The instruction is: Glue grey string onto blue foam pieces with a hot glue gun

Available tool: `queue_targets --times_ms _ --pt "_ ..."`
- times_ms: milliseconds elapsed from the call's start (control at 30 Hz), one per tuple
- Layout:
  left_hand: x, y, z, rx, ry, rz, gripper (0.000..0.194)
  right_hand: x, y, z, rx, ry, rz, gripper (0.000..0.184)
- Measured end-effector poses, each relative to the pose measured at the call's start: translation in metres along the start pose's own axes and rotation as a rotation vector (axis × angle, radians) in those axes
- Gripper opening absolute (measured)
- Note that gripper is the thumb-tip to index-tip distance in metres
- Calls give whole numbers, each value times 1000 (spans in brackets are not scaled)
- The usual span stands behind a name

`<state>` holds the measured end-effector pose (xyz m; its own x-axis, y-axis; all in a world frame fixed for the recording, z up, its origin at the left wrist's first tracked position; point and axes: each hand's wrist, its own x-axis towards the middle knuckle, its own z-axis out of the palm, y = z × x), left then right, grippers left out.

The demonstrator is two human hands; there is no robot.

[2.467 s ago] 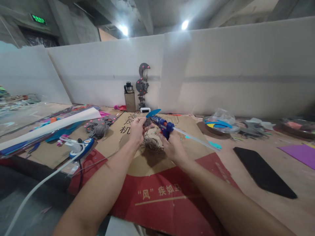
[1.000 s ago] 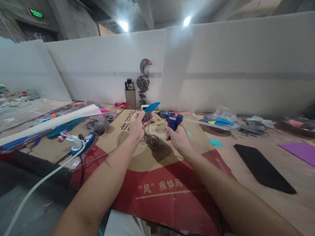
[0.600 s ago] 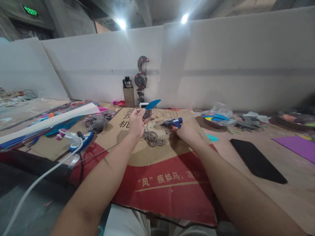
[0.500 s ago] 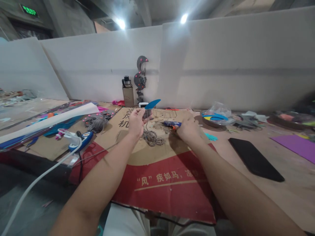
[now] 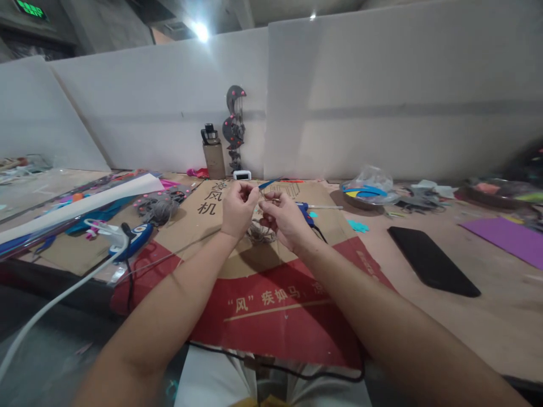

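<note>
Between the fingers of my left hand (image 5: 240, 206) is a blue curved piece (image 5: 268, 183), its pointed tip sticking out to the right. My right hand (image 5: 284, 217) is closed in a pinch close beside the left fingertips, at the grey yarn; the strand itself is too thin to see clearly. A loose bundle of grey yarn (image 5: 259, 233) lies on the cardboard below, partly hidden by my right hand. Just right of that hand rests a blue glue gun (image 5: 304, 212), with a clear glue stick (image 5: 328, 207) pointing right.
Red and brown cardboard (image 5: 271, 333) covers the table in front of me. A black phone (image 5: 432, 260) lies on the right, near purple sheet (image 5: 504, 240). At left are a blue power strip (image 5: 138, 240) and grey yarn ball (image 5: 159, 209). A bottle (image 5: 213, 155) stands at the back.
My right hand has let go of the glue gun, which lies on the cardboard, and has moved left to meet my left hand. The blue piece has tilted lower. The view has shifted slightly.
</note>
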<state>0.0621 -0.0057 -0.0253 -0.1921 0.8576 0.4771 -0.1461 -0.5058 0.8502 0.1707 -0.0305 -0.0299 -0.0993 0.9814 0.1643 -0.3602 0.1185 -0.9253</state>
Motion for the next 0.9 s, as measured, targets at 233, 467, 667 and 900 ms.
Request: queue_targets --times_ms 233,467,667,900 --pt "-2 -2 7 -223 -11 -159 18 12 -1 -19 -372 155 -262 21" --pt "-11 8 16 -305 -42 -277 16 12 -4 -25 -434 227 -368 18" --pt "-11 6 14 -317 -79 -309 16 13 -2 -27 -486 241 -417 18" --pt "-12 7 14 -319 -85 -351 17 13 -3 -29 -533 250 -450 17"
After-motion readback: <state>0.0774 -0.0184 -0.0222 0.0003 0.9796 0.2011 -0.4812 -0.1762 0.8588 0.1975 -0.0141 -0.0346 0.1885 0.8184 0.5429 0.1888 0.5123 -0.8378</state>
